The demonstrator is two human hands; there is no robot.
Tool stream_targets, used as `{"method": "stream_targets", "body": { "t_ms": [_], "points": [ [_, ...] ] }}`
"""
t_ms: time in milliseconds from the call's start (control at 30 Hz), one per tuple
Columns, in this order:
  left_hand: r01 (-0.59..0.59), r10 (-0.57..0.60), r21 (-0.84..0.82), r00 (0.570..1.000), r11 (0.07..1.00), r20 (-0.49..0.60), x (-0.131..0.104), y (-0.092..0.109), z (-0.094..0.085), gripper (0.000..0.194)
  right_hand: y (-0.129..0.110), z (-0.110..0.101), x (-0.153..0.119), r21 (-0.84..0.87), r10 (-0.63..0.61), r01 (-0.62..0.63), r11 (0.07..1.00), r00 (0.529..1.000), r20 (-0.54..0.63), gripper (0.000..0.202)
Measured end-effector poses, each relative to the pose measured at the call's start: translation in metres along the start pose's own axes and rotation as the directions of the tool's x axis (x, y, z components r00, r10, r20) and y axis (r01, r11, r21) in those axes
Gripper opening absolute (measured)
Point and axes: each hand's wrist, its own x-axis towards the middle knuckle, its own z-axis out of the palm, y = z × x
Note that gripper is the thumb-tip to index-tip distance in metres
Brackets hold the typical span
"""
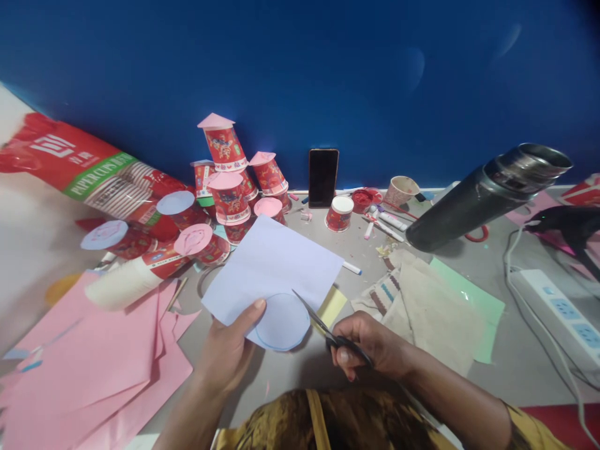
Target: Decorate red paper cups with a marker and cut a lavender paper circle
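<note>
My left hand (pixel 229 350) pinches a light blue sheet of paper (pixel 285 256) near its lower left edge, thumb on top. A circle is drawn in blue on the sheet's near part, and the paper's edge follows its curve at the lower right. My right hand (pixel 368 347) is closed round the dark handles of a pair of scissors (pixel 323 325). The blades are slightly apart, pointing up and left, at the circle's right side. Beyond the sheet stand stacked red paper cups (pixel 229 203) topped with pink paper cones and discs.
Pink sheets (pixel 94 350) lie at left, below a bag of paper cups (pixel 107 172). A phone (pixel 323 178) leans on the blue wall. Markers (pixel 391 220), a steel flask (pixel 473 200), a cloth (pixel 422 306), green paper (pixel 487 312) and a power strip (pixel 557 312) are at right.
</note>
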Motion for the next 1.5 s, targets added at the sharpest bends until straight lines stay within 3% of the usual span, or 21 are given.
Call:
{"method": "stream_targets", "body": {
  "t_ms": [300, 633, 900, 1333, 1500],
  "points": [
    [-0.009, 0.009, 0.012, 0.999, 1.0, 0.032, 0.002, 0.005, 0.002, 0.087, 0.002, -0.001, -0.002, 0.022, 0.013, -0.013, 1.0, 1.0, 0.005, 0.052],
    [0.004, -0.008, 0.03, 0.993, 1.0, 0.116, 0.006, 0.004, -0.003, 0.078, -0.003, 0.0, 0.0, 0.012, 0.004, -0.004, 1.0, 1.0, 0.022, 0.048],
    [0.006, -0.014, 0.072, 0.993, 0.997, 0.113, 0.005, 0.011, 0.0, 0.084, -0.001, 0.0, -0.003, 0.016, 0.013, -0.013, 1.0, 1.0, 0.029, 0.051],
    [0.047, -0.073, 0.118, 0.971, 0.992, 0.229, 0.011, 0.016, -0.004, 0.07, -0.003, -0.002, -0.002, -0.007, 0.034, -0.034, 0.999, 0.998, 0.047, 0.057],
    [0.091, -0.138, 0.162, 0.942, 0.983, 0.307, 0.015, 0.014, -0.007, 0.056, -0.005, 0.0, -0.002, 0.028, 0.045, -0.046, 0.999, 0.997, 0.057, 0.049]
  ]
}}
